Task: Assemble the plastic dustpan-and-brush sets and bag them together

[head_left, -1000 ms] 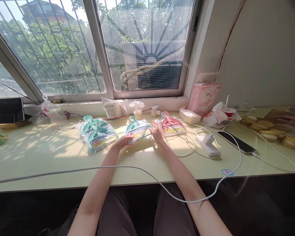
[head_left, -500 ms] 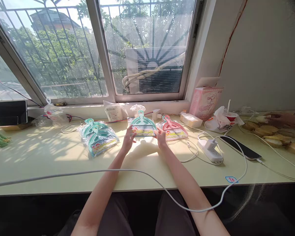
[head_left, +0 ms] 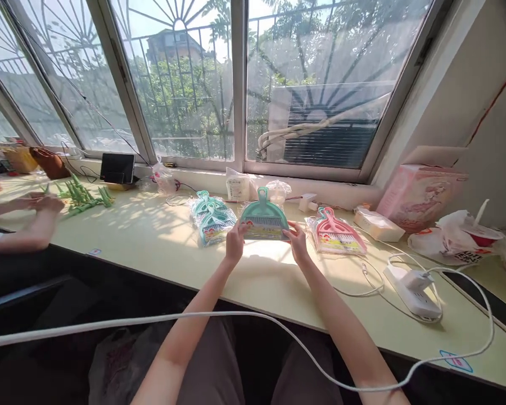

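Observation:
Both my hands hold a green dustpan and brush set (head_left: 263, 218) in clear plastic wrap, raised a little above the table with its handle up. My left hand (head_left: 235, 242) grips its lower left corner, and my right hand (head_left: 297, 241) pinches the lower right corner. Just left of my left hand lies a pile of wrapped green dustpan sets (head_left: 214, 222). To the right of my right hand rest wrapped pink dustpan sets (head_left: 335, 232), partly overlapping.
A white power strip (head_left: 413, 292) with cables lies at right, near a phone (head_left: 484, 301). Behind stand a pink box (head_left: 424, 194) and a small pale box (head_left: 379, 224). A white cable (head_left: 236, 314) crosses in front of my forearms. At far left, another person's hands (head_left: 42, 205) are beside green stalks (head_left: 82, 197).
My view has swung to the left, bringing another person's arms into sight. The green dustpan set stays in both my hands, now more clearly apart from the pink sets.

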A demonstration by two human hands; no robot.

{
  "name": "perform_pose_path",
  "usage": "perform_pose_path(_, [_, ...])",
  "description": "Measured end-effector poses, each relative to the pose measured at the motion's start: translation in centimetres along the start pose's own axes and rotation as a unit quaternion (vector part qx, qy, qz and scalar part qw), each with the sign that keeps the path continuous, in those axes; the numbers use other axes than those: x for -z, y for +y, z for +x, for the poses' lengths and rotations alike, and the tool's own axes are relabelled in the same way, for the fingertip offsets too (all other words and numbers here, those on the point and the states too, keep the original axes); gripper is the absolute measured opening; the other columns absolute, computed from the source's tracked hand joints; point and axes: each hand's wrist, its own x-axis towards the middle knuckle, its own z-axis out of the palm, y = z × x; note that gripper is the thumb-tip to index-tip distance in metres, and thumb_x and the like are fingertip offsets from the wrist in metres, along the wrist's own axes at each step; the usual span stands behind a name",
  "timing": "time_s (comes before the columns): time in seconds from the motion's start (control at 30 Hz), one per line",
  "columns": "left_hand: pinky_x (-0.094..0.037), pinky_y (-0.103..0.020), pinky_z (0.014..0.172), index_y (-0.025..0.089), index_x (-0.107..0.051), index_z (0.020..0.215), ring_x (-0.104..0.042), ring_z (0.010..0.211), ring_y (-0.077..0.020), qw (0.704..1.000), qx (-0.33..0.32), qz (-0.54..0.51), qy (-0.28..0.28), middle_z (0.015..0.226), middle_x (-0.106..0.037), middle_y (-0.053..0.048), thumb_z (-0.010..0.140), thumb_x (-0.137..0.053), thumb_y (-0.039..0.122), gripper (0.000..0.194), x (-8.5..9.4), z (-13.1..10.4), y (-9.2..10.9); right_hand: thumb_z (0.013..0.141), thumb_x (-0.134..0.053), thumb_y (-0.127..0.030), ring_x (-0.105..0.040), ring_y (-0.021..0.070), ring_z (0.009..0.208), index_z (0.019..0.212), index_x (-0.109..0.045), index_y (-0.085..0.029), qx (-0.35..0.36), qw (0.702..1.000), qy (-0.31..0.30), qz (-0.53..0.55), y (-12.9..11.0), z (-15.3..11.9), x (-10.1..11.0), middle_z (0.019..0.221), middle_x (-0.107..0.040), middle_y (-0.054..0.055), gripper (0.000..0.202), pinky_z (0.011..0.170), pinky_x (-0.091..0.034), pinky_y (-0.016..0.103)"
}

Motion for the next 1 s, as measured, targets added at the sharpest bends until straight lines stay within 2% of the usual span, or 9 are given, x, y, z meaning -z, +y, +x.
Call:
perform_pose_path(0.1, [-0.049,-0.031,0.077,0.020,-0.063,0.136,-0.061,0.074,-0.0226,0.997,-0.036,0.062,-0.015,0.069,-0.060,-0.002,0.078,-0.077,0.050,0.067,3.0,-1.7,0.1,0.062,-0.079,-0.039,-0.072,0.0253,0.075,0.114,-0.064,-0.021,-0.008,0.999,-0.034,-0.009,0.4,-0.6,-0.6,0.085,-0.077,0.005,0.057,0.072,-0.057,0.040])
perform_pose_path(0.2, [-0.047,-0.031,0.078,0.020,-0.061,0.138,-0.057,0.067,-0.0200,0.989,-0.042,0.125,-0.062,0.066,-0.056,0.001,0.069,-0.085,0.048,0.078,5.4,-2.4,-0.1,0.061,-0.080,-0.039,-0.071,0.0250,0.071,0.114,-0.064,-0.021,-0.014,0.998,-0.052,-0.020,0.7,-1.0,-1.0,0.084,-0.077,0.006,0.058,0.068,-0.055,0.039])
perform_pose_path(0.27, [-0.047,-0.032,0.077,0.021,-0.061,0.138,-0.055,0.063,-0.0189,0.984,-0.032,0.156,-0.078,0.071,-0.058,0.000,0.071,-0.084,0.047,0.075,6.5,-2.7,-0.4,0.061,-0.080,-0.040,-0.071,0.0245,0.069,0.113,-0.064,-0.020,-0.021,0.997,-0.069,-0.031,1.0,-1.4,-1.5,0.083,-0.077,0.006,0.058,0.067,-0.054,0.039])
perform_pose_path(0.37, [-0.047,-0.034,0.079,0.025,-0.066,0.133,-0.058,0.068,-0.0211,0.980,0.001,0.194,-0.035,0.080,-0.064,-0.004,0.078,-0.077,0.045,0.060,7.6,-3.2,-1.1,0.063,-0.080,-0.042,-0.071,0.0237,0.070,0.114,-0.063,-0.020,-0.031,0.993,-0.103,-0.042,1.9,-1.8,-2.5,0.085,-0.077,0.006,0.059,0.069,-0.055,0.040])
perform_pose_path(0.5, [-0.046,-0.041,0.093,0.024,-0.069,0.128,-0.061,0.096,-0.0311,0.965,0.032,0.258,0.027,0.087,-0.065,-0.009,0.082,-0.073,0.035,0.047,8.8,-3.1,-2.4,0.066,-0.079,-0.042,-0.072,0.0247,0.077,0.118,-0.061,-0.022,-0.008,0.988,-0.127,-0.087,4.0,-2.0,-4.3,0.088,-0.077,0.005,0.058,0.077,-0.057,0.043])
perform_pose_path(0.6, [-0.042,-0.048,0.103,0.022,-0.066,0.131,-0.054,0.118,-0.0350,0.933,0.038,0.356,0.030,0.109,-0.066,-0.015,0.086,-0.067,0.026,0.044,9.8,-2.1,-3.6,0.074,-0.072,-0.036,-0.073,0.0256,0.088,0.120,-0.062,-0.024,0.013,0.977,-0.115,-0.180,5.7,-1.6,-6.1,0.094,-0.077,0.005,0.049,0.082,-0.057,0.043])
perform_pose_path(0.77, [-0.043,-0.054,0.103,0.021,-0.070,0.120,-0.044,0.131,-0.0384,0.892,0.050,0.441,0.084,0.135,-0.052,-0.018,0.086,-0.069,0.027,0.035,11.6,0.7,-5.6,0.081,-0.064,-0.022,-0.067,0.0249,0.106,0.119,-0.067,-0.024,0.040,0.931,-0.067,-0.357,7.8,0.3,-10.0,0.110,-0.075,0.006,0.038,0.095,-0.051,0.041])
perform_pose_path(0.83, [-0.044,-0.054,0.102,0.019,-0.069,0.118,-0.043,0.133,-0.0386,0.898,0.049,0.425,0.104,0.138,-0.048,-0.020,0.086,-0.068,0.025,0.033,12.3,1.9,-6.4,0.083,-0.063,-0.021,-0.062,0.0268,0.115,0.119,-0.068,-0.024,0.063,0.916,-0.056,-0.392,8.4,1.4,-11.6,0.115,-0.073,0.006,0.037,0.099,-0.048,0.041])
perform_pose_path(1.0, [-0.048,-0.047,0.099,0.015,-0.061,0.118,-0.060,0.115,-0.0315,0.944,0.096,0.299,0.101,0.117,-0.059,-0.018,0.092,-0.053,0.022,0.028,13.2,4.8,-8.2,0.085,-0.068,-0.023,-0.047,0.0322,0.128,0.124,-0.068,-0.021,0.079,0.893,-0.059,-0.439,9.3,3.4,-14.7,0.129,-0.064,0.012,0.039,0.103,-0.043,0.041])
